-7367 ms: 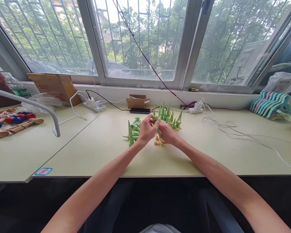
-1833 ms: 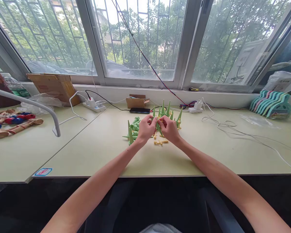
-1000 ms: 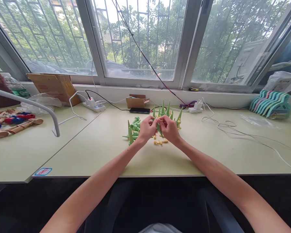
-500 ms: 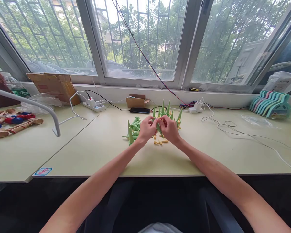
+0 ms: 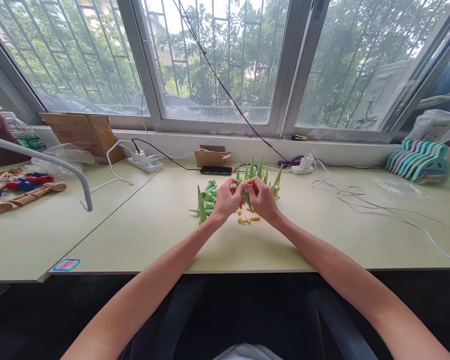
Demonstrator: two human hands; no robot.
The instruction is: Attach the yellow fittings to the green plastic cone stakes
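Note:
My left hand [image 5: 228, 200] and my right hand [image 5: 261, 199] meet over the middle of the table, fingertips pinched together. Between them a green plastic cone [image 5: 247, 200] slants downward, its upper end hidden by the fingers. The right fingers close on this cone; whatever the left fingertips pinch is too small and covered to make out. Small yellow plastic pieces [image 5: 249, 219] lie just below the hands. To the left is a pile of green cone pieces [image 5: 209, 192], with one upright green cone [image 5: 201, 207]. Behind the hands stand several green cones [image 5: 260, 167] with yellow parts.
A black phone [image 5: 216, 170] lies before a small open cardboard box [image 5: 212, 157]. Power strips [image 5: 146, 163] and loose white cables [image 5: 350, 192] run along the back and right. Wooden toys [image 5: 30, 192] lie left, beyond a white metal tube [image 5: 60, 160]. Teal hangers [image 5: 418, 161] stand right.
Both my hands keep nearly the same place and pinch, with only slight finger movement. A co-worker's hand at the far right edge has left that spot.

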